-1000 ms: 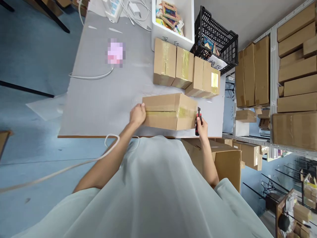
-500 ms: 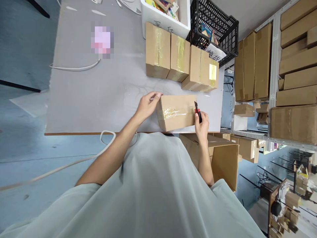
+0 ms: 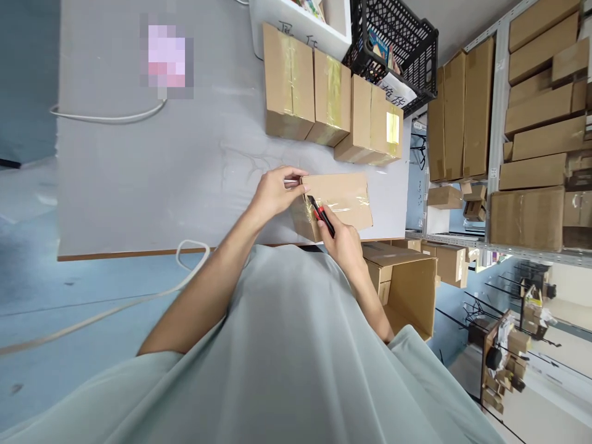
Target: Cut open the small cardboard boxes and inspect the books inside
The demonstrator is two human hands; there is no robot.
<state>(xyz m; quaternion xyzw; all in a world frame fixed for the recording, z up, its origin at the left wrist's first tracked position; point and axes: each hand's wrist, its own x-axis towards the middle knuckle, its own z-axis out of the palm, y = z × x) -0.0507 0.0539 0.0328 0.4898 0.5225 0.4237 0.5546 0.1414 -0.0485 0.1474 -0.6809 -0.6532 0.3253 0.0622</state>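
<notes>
A taped cardboard box (image 3: 345, 188) sits near the front edge of the table, clear tape running along its top. My left hand (image 3: 275, 192) grips its far left corner, thumb on top and the fingers bent over the side. In my right hand (image 3: 343, 242) is a red and black utility knife (image 3: 322, 216), held over the left part of the box. Its tip points at the left top edge, close to my left thumb. Whether the blade touches the tape I cannot tell.
Several taped cardboard boxes (image 3: 289, 80) stand in a row at the back. Behind them are a white bin (image 3: 296, 28) and a black plastic crate (image 3: 416, 61). An opened large carton (image 3: 411, 290) stands below the table at right. A white cable (image 3: 115, 117) lies at left.
My right hand has carried the utility knife from the box's right end to its left end. My left hand stays at the left corner. The view has shifted slightly.
</notes>
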